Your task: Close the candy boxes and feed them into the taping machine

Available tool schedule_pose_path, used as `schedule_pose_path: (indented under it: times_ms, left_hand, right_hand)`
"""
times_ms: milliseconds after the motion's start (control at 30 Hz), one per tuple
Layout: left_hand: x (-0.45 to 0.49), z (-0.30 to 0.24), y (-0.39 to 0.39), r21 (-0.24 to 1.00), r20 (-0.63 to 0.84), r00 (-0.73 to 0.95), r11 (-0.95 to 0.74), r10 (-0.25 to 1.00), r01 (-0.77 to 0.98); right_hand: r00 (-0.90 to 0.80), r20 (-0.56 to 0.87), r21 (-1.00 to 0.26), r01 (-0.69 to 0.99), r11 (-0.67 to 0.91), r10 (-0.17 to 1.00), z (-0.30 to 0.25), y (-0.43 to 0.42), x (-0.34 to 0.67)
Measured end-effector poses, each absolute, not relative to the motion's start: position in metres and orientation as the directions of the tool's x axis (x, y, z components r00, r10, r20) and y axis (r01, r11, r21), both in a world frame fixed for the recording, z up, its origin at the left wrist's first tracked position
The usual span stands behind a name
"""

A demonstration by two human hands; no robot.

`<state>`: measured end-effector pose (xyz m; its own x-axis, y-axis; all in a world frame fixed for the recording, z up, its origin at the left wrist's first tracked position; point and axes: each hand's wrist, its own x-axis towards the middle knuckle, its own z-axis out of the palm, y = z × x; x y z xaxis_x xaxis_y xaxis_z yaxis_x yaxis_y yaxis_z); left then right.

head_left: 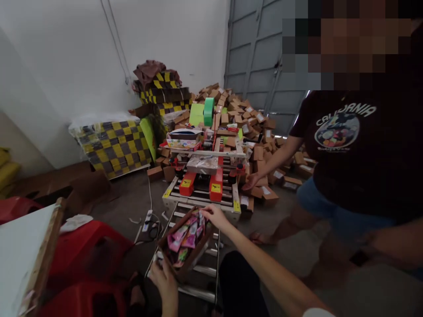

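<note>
An open brown cardboard box [194, 255] full of pink and green packets [185, 240] rests on a roller conveyor [203, 270] in front of me. My left hand [165, 279] grips the box's near corner. My right hand [214, 215] holds its far edge, fingers curled over the rim. Beyond the box stands a carton-sealing machine [205, 185] with red and orange guides. A sealed brown package [202, 165] sits inside it.
Another person in a dark T-shirt [360, 145] stands at the right, one hand [250, 180] on the machine's side. A heap of small brown boxes [244, 127] lies behind. Yellow-and-black checked stacks [112, 145] stand at the left. Red plastic stools [82, 264] and a power strip [147, 220] are near me.
</note>
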<state>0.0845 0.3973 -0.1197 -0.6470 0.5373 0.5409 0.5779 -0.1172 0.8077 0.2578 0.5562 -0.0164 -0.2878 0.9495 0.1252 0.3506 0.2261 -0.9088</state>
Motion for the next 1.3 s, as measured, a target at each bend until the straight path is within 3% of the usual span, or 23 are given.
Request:
schedule_pose_path:
  times_ms: [67, 133, 233, 333, 400, 467, 567, 667, 733, 833, 900, 1100, 1233, 1300]
  left_hand:
    - [0.095, -0.113, 0.387, 0.791, 0.56, -0.67, -0.075, 0.488, 0.607]
    - [0.1, -0.102, 0.378, 0.73, 0.616, -0.587, -0.099, 0.525, 0.677]
    - [0.096, -0.086, 0.371, 0.618, 0.639, -0.304, -0.237, 0.706, 0.749]
    - [0.086, -0.079, 0.368, 0.573, 0.568, -0.05, -0.352, 0.821, 0.74]
    - [0.079, -0.079, 0.37, 0.568, 0.535, 0.02, -0.377, 0.845, 0.731]
    - [0.075, -0.082, 0.374, 0.613, 0.495, -0.035, -0.32, 0.868, 0.722]
    - [0.074, -0.088, 0.384, 0.654, 0.483, -0.289, -0.122, 0.826, 0.746]
    - [0.069, -0.089, 0.394, 0.606, 0.546, -0.513, 0.11, 0.663, 0.788]
    - [0.063, -0.089, 0.399, 0.606, 0.524, -0.49, 0.099, 0.697, 0.789]
    - [0.059, -0.091, 0.401, 0.683, 0.44, -0.332, -0.07, 0.834, 0.727]
    - [0.06, -0.093, 0.399, 0.706, 0.448, -0.315, -0.114, 0.837, 0.699]
    - [0.059, -0.092, 0.395, 0.507, 0.566, -0.076, -0.274, 0.821, 0.818]
    - [0.062, -0.086, 0.397, 0.398, 0.563, -0.046, -0.221, 0.825, 0.89]
    - [0.068, -0.083, 0.396, 0.379, 0.561, -0.064, -0.188, 0.826, 0.906]
  right_hand:
    - [-0.22, 0.166, -0.895, 0.376, 0.24, 0.961, -0.022, 0.554, 0.271]
    - [-0.235, 0.195, -0.882, 0.383, 0.275, 0.952, -0.023, 0.546, 0.278]
    - [-0.452, 0.206, -0.852, 0.353, 0.386, 0.868, -0.018, 0.537, 0.284]
    - [-0.732, 0.186, -0.712, 0.359, 0.603, 0.655, -0.01, 0.536, 0.288]
    - [-0.818, 0.127, -0.606, 0.384, 0.697, 0.561, -0.006, 0.542, 0.284]
    - [-0.806, 0.053, -0.538, 0.474, 0.697, 0.589, -0.005, 0.551, 0.275]
    - [-0.702, -0.016, -0.448, 0.642, 0.623, 0.712, -0.007, 0.561, 0.256]
    - [-0.609, 0.024, -0.393, 0.723, 0.568, 0.793, -0.012, 0.555, 0.241]
    - [-0.573, 0.106, -0.367, 0.737, 0.568, 0.813, -0.018, 0.542, 0.238]
    - [-0.648, 0.18, -0.372, 0.651, 0.661, 0.74, -0.03, 0.52, 0.237]
    - [-0.725, 0.175, -0.398, 0.567, 0.721, 0.666, -0.039, 0.514, 0.237]
    - [-0.755, 0.228, -0.487, 0.458, 0.743, 0.615, -0.045, 0.524, 0.242]
    - [-0.44, 0.456, -0.608, 0.482, 0.631, 0.774, -0.048, 0.496, 0.249]
    - [-0.395, 0.462, -0.638, 0.474, 0.607, 0.794, -0.051, 0.476, 0.245]
